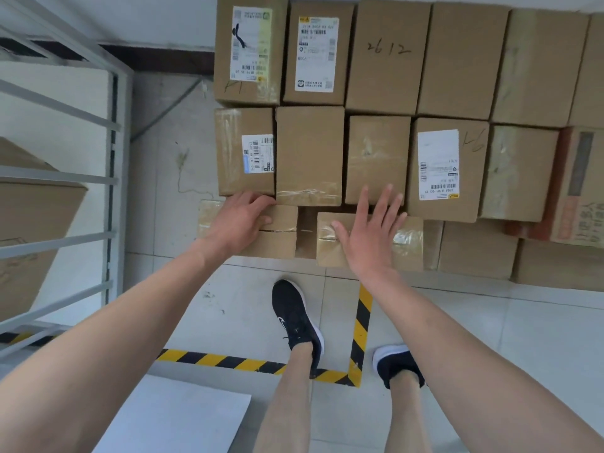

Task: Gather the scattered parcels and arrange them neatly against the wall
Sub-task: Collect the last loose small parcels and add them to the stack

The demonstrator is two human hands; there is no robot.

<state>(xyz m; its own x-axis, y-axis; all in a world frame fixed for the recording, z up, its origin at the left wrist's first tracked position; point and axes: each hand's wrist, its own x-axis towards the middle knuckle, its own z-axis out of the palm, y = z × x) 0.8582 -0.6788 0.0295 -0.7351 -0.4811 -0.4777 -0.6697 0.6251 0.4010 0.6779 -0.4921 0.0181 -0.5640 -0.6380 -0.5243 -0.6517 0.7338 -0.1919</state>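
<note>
Since these are taped cardboard cartons, they should handle as stiff, flat-sided blocks, slick wherever clear tape crosses them. Their weight cannot be read from here, though by size the two low ones at the front look light enough to slide with a palm. The left hand (240, 220) lies on the left low parcel (277, 243), just left of the frame's centre. Its grip is closed on the carton: the fingers curl over the far top edge where it meets the taller row, and the thumb lies along the top. The right hand (369, 237) has an open grip, with the palm flat and fingers spread on the right low parcel (408, 243). Its fingertips reach the front of the taller carton behind. Both low parcels seem to sit on the floor (228, 305) with their long axes running left to right across the frame, parallel to the wall (163, 21) at the top. The tape seam on the left one runs the same way, and a narrow gap separates the two. Behind them the stacked parcels (385, 60) fill the upper right, up against the wall. The best hold, I judge, is at the opposite short ends, on bare cardboard near the corners. Pushing square on the long side should keep each one from swinging off line. A metal rack (65, 178) stands along the left edge, and hazard tape (362, 322) crosses the lower centre.
</note>
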